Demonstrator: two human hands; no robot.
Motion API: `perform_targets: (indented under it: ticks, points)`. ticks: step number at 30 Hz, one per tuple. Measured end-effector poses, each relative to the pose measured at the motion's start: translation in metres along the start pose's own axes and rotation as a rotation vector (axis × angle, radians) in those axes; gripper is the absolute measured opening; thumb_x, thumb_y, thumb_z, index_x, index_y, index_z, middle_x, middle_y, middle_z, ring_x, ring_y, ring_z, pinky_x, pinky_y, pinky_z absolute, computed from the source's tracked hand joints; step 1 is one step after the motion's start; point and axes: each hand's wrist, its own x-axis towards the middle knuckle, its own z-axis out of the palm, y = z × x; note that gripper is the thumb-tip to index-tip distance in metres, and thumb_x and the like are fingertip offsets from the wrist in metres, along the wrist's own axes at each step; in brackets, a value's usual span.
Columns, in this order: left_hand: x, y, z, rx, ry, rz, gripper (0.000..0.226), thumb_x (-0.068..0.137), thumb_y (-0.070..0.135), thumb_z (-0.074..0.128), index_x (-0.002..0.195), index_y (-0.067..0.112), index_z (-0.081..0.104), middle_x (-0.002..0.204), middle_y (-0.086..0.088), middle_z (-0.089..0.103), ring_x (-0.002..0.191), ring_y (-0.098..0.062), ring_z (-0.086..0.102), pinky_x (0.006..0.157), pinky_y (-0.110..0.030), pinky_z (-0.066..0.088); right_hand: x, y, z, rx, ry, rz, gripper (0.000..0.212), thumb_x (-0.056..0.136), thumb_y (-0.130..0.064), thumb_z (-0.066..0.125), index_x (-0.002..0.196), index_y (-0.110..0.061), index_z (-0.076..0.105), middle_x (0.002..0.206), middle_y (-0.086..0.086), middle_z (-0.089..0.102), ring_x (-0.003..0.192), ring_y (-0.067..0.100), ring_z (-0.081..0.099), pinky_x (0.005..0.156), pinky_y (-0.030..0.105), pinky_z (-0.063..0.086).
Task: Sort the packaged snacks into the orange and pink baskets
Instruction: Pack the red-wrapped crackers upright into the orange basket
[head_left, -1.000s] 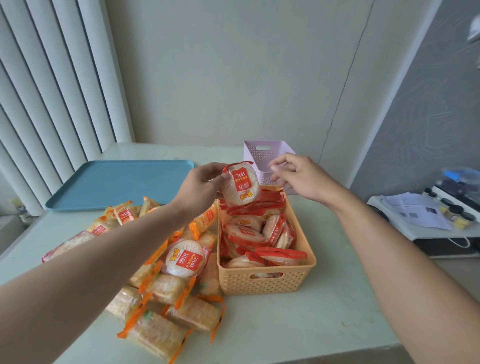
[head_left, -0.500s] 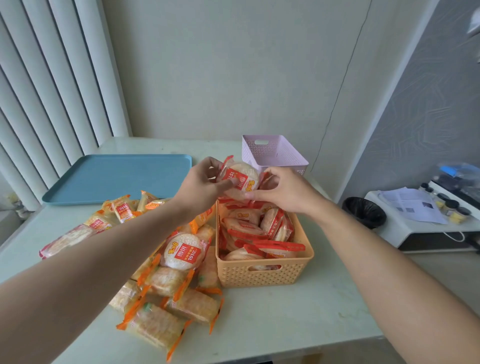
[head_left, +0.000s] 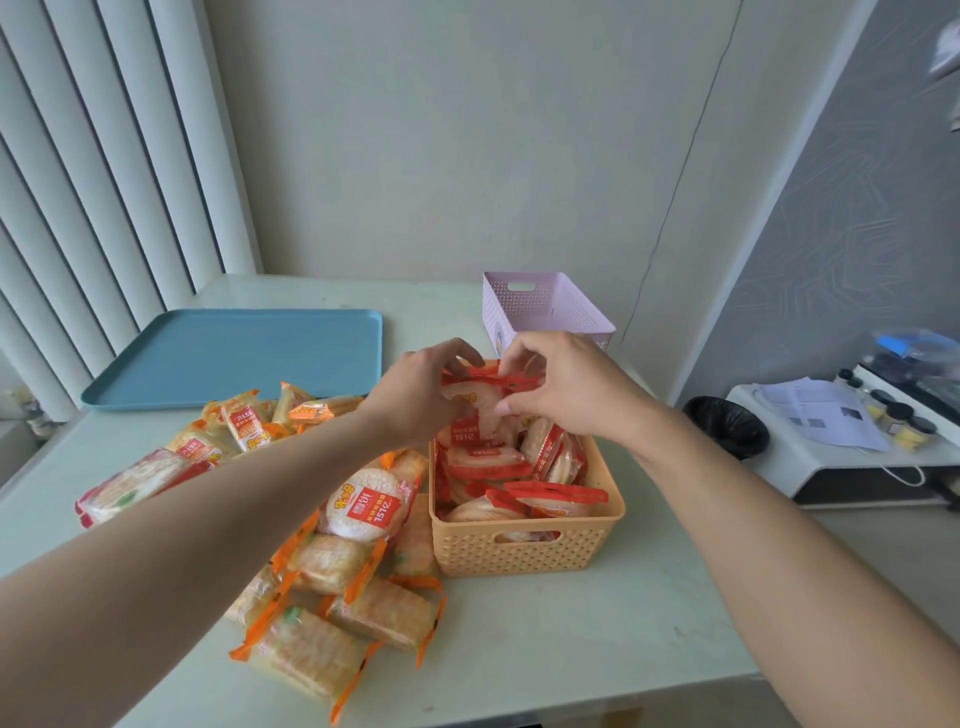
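Both hands meet over the far end of the orange basket (head_left: 524, 551), near the tabletop's (head_left: 571, 649) right edge. The left hand (head_left: 421, 395) and right hand (head_left: 566, 389) pinch a round rice-cracker pack (head_left: 470, 410) w/ curled fingers, just above the stacked packs. Pack is probably light, crinkly, slick film over a brittle cracker; best held by the red crimped seams, not squeezed flat. The pink basket (head_left: 540, 312) stands behind.

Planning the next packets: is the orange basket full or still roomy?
Nearly full: red-wrapped packets pile up to the orange basket rim, some poking above.
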Motion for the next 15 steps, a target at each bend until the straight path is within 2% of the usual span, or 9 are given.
perform_targets:
  ticks: [3,5,9,11,12,14,15]
  points:
    - [0.003,-0.004,0.005,0.092,-0.027,-0.004,0.034,0.078,0.023,0.077,0.108,0.033,0.066,0.108,0.012,0.07,0.102,-0.016,0.063,0.088,-0.039,0.054,-0.011,-0.005,-0.002,-0.209,-0.335,-0.007,0.036,0.068,-0.051,0.087,0.1,-0.039,0.074,0.1,-0.021,0.069,0.094,0.002,0.063,0.085,0.029,0.053]
    - [0.005,-0.002,0.006,0.129,-0.041,-0.015,0.03,0.077,0.024,0.077,0.1,0.036,0.061,0.103,0.013,0.069,0.098,-0.017,0.062,0.084,-0.04,0.055,-0.017,-0.006,0.009,-0.376,-0.428,-0.044,0.035,0.076,-0.05,0.082,0.109,-0.04,0.073,0.105,-0.019,0.07,0.097,0.007,0.064,0.086,0.03,0.053]
    - [0.011,0.003,0.006,0.166,-0.089,-0.022,0.025,0.076,0.023,0.075,0.084,0.036,0.054,0.092,0.012,0.067,0.089,-0.018,0.062,0.077,-0.039,0.057,-0.019,-0.002,0.004,-0.359,-0.301,-0.047,0.023,0.085,-0.041,0.076,0.108,-0.041,0.076,0.098,-0.015,0.075,0.093,0.008,0.068,0.084,0.029,0.053]
    - [0.009,0.002,0.009,0.232,-0.105,-0.008,0.019,0.076,0.021,0.065,0.089,0.033,0.058,0.092,0.011,0.068,0.086,-0.019,0.063,0.072,-0.04,0.058,-0.017,0.005,-0.015,-0.207,-0.217,-0.033,0.019,0.087,-0.032,0.077,0.105,-0.036,0.078,0.098,-0.015,0.076,0.094,0.008,0.068,0.086,0.03,0.053]
    - [0.008,-0.001,0.012,0.255,-0.098,0.006,0.026,0.073,0.022,0.061,0.096,0.033,0.059,0.093,0.011,0.068,0.084,-0.02,0.062,0.071,-0.04,0.058,-0.017,0.009,-0.026,-0.091,-0.183,-0.034,0.017,0.087,-0.026,0.079,0.102,-0.034,0.079,0.095,-0.015,0.077,0.091,0.007,0.069,0.088,0.031,0.054]
    - [0.006,-0.005,0.015,0.276,-0.099,0.051,0.042,0.07,0.024,0.066,0.11,0.036,0.059,0.099,0.01,0.067,0.089,-0.021,0.06,0.074,-0.038,0.056,-0.019,0.014,-0.044,0.104,-0.1,-0.061,0.02,0.085,-0.018,0.081,0.096,-0.034,0.078,0.09,-0.016,0.078,0.09,0.007,0.073,0.091,0.032,0.055]
    - [0.006,-0.006,0.014,0.298,-0.11,0.063,0.043,0.071,0.026,0.07,0.111,0.035,0.062,0.102,0.008,0.065,0.094,-0.02,0.058,0.078,-0.037,0.054,-0.021,0.015,-0.05,0.165,-0.054,-0.081,0.024,0.084,-0.016,0.083,0.094,-0.036,0.078,0.09,-0.017,0.078,0.089,0.006,0.073,0.09,0.028,0.055]
